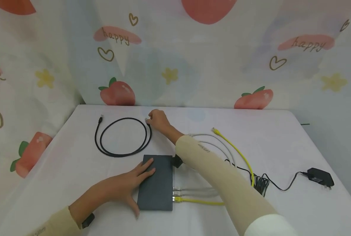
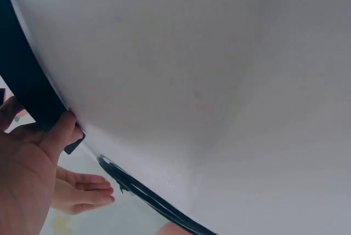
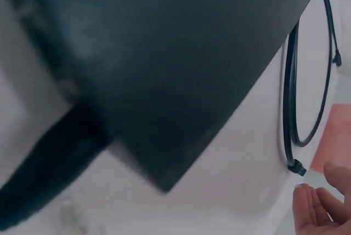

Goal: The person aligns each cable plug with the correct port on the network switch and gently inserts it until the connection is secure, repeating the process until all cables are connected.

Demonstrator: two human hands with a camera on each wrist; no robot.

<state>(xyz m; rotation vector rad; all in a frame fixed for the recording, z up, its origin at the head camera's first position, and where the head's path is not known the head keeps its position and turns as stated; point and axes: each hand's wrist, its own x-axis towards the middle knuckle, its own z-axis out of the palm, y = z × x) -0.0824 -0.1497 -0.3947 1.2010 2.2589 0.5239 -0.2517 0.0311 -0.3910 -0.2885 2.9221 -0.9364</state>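
My left hand (image 1: 123,186) rests on the left side of a dark grey network switch (image 1: 159,183), fingers spread over its top and thumb at its front left corner. Beyond the switch, a black network cable (image 1: 116,155) lies coiled on the table. My right hand (image 1: 160,121) reaches to its right end, fingertips beside the plug (image 1: 147,121). In the right wrist view, a small gap shows between these loosely bent fingers (image 3: 308,207) and the plug (image 3: 296,167). Two grey cables (image 1: 196,192) and a yellow cable (image 1: 203,202) enter the switch's right side.
The yellow cable's free plug (image 1: 215,130) points toward the back. A black power adapter (image 1: 320,177) lies at the far right, joined to a bundled cord (image 1: 261,184). My right sleeve (image 1: 222,173) crosses over the grey cables. A printed curtain (image 1: 199,65) stands behind the white table.
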